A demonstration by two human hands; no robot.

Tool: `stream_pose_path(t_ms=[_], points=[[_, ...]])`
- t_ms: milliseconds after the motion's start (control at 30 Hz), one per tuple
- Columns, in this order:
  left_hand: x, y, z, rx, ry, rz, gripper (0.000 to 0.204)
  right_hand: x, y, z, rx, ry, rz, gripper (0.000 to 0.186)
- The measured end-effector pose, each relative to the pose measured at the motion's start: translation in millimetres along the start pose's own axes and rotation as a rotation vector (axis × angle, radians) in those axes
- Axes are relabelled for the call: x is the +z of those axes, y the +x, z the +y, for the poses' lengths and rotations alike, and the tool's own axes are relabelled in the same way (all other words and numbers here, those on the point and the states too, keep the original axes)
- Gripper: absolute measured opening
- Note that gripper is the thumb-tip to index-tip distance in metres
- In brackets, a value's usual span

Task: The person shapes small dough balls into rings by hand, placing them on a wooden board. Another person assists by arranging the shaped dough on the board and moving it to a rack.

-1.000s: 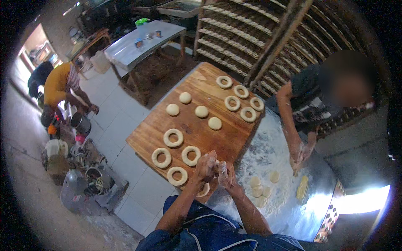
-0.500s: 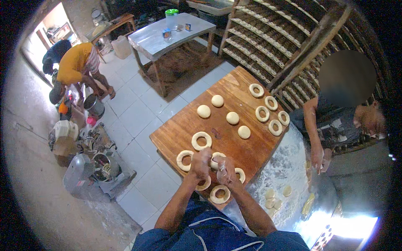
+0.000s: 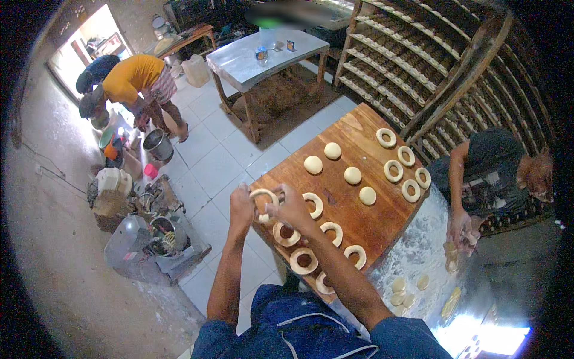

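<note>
At the left edge of the wooden board [image 3: 341, 209], a pale dough ring [image 3: 265, 195] is between my two hands. My left hand [image 3: 242, 207] grips its left side with bent fingers. Curled on the opposite side is my right hand [image 3: 289, 209], with its fingertips partly hidden. Whether the ring touches the board or is held above it, I cannot tell. Close by on the board lie several more dough rings, among them one beside my right hand [image 3: 311, 205] and one below it [image 3: 287, 234]. My right forearm covers part of this group.
Several round dough balls [image 3: 352, 175] and another group of dough rings [image 3: 393, 171] lie farther across the board. A floured table [image 3: 412, 245] adjoins it at right, where a co-worker's hands [image 3: 460, 230] handle dough. Behind stand a metal-topped table [image 3: 263, 60] and racks [image 3: 394, 66].
Both my hands have moved left and away from the board's near part. A dough ring now shows between them at the left edge. The whole view has shifted.
</note>
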State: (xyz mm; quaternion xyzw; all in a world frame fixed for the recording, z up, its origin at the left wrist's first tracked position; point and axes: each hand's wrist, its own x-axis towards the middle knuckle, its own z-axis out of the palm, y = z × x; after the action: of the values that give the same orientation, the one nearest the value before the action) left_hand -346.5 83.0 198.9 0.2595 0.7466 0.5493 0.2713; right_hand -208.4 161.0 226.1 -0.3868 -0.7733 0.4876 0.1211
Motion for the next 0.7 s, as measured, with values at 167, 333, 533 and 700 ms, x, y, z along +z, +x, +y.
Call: stream_pose_path(t_ms=[167,333,533,700], points=[[-12,29,-61,0.428,0.593,0.146,0.025,0,-37,46,-0.295,-0.321,0.294,0.073],[-30,49,-146,0.456,0.275,-0.054,0.022,-45,-180,115,0.085,-0.036,0.16,0.05],[-10,24,-79,0.382,0.474,-0.105,0.031,-112,-338,230,0.401,-0.104,0.827,0.033],[88,-60,31,0.473,0.438,-0.142,0.041,-170,-413,299,0.783,-0.478,1.099,0.03]])
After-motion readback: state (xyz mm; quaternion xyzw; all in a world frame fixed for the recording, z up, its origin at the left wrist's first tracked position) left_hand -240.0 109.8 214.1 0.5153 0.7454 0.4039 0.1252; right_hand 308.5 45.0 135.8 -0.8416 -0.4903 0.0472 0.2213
